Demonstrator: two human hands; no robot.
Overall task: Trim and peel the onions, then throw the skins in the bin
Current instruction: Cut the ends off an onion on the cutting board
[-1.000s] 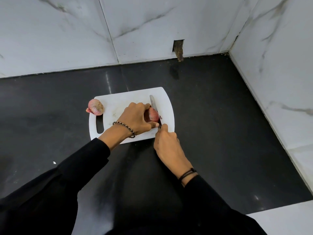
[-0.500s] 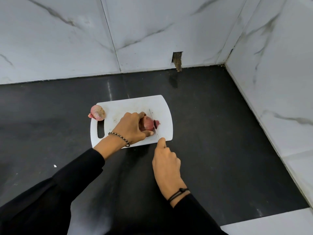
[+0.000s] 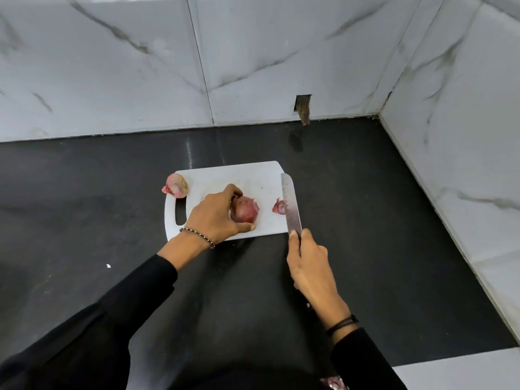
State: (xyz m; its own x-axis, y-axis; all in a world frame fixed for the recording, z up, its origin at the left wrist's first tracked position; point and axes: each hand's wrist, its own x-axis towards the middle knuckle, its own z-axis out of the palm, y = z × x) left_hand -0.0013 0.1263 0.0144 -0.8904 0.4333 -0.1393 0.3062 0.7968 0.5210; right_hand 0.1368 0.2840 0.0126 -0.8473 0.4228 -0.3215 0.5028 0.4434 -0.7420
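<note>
Left hand (image 3: 218, 215) fingers curled around red onion (image 3: 245, 210) mid-board (image 3: 225, 175); right hand (image 3: 309, 261) gripping knife (image 3: 290, 205), cut end (image 3: 278, 206) at 3 o'clock.

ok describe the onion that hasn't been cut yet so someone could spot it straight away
Find the white cutting board on the black counter. At its far left corner, above the handle slot, sits a pale pink onion with papery skin, untouched, unlike the darker onion under the left hand.

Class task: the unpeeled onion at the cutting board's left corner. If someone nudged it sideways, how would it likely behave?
The unpeeled onion looks round, so it would probably roll, not slide. It sits on the edge of the cutting board, so it might drop onto the black counter. Its papery skin tail looks loose and may flake.
</note>
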